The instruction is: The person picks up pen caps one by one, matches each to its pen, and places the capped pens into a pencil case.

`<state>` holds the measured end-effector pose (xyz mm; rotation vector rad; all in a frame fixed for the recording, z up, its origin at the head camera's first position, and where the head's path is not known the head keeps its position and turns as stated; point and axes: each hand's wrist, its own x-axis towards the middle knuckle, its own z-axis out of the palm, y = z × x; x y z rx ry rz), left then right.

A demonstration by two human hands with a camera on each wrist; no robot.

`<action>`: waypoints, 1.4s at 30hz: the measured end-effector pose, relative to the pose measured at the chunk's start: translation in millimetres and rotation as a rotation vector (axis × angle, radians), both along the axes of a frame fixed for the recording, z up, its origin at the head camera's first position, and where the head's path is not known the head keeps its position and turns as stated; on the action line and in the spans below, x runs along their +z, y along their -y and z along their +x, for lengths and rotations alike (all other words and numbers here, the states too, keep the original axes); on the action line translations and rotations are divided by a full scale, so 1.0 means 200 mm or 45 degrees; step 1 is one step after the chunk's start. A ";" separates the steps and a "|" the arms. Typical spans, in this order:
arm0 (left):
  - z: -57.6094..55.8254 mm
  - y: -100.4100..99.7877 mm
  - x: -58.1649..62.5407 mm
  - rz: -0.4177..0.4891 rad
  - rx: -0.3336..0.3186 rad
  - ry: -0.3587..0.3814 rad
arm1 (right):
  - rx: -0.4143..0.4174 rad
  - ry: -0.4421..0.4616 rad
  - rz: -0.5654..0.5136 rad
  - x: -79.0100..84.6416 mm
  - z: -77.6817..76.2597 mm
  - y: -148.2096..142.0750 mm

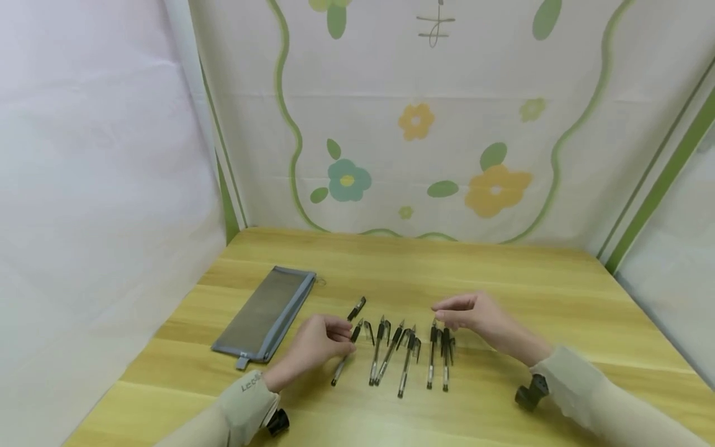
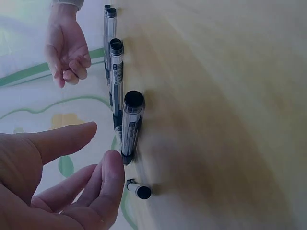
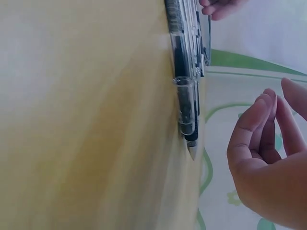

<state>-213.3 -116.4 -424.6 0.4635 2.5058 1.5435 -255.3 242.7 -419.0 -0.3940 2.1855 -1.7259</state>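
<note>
- the left hand [image 1: 313, 341] has thumb and fingers apart with nothing between them; it is right beside the leftmost pen [image 1: 339, 371], though whether a fingertip touches the barrel i cannot tell; an off-centre pinch could set that pen rolling on the table [image 1: 503, 385];
- the right hand [image 1: 483, 320] has loosely bent fingers and holds nothing; it hovers near the bare tip of the second pen from the right [image 1: 431, 357]; a careless drop onto that tip could prick or ink a finger;
- the second pen from the left [image 1: 377, 354] and the third pen [image 1: 389, 354] nearly meet at their near ends; reaching for one could knock the other askew;
- a clear cap [image 3: 185, 105] lies alongside the rightmost pen [image 1: 445, 366]; brushing past might send it skidding if it is loose;
- a short dark piece [image 1: 357, 308], cap or pen end, lies just beyond the left fingers; knuckles could sweep it away;
- the grey pouch [image 1: 262, 316] lies left of the left hand; a wide elbow swing could shove it
</note>
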 end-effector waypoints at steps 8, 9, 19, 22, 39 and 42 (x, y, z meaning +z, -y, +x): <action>-0.01 -0.01 0.00 -0.048 -0.003 -0.035 | 0.009 -0.014 -0.094 -0.05 0.03 -0.01; -0.01 -0.01 0.00 -0.048 -0.012 -0.026 | 0.017 -0.022 -0.093 -0.05 0.03 -0.01; 0.00 -0.02 0.00 -0.092 -0.067 -0.004 | 0.073 -0.004 -0.129 -0.04 0.04 -0.04; 0.01 -0.02 0.00 -0.102 -0.073 -0.031 | 0.066 0.025 -0.140 -0.04 0.05 -0.04; 0.00 0.00 -0.03 -0.123 -0.048 -0.148 | 0.087 0.044 -0.179 -0.02 0.04 -0.04; 0.00 0.02 -0.03 -0.087 -0.047 -0.119 | 0.080 0.044 -0.140 -0.02 0.04 -0.02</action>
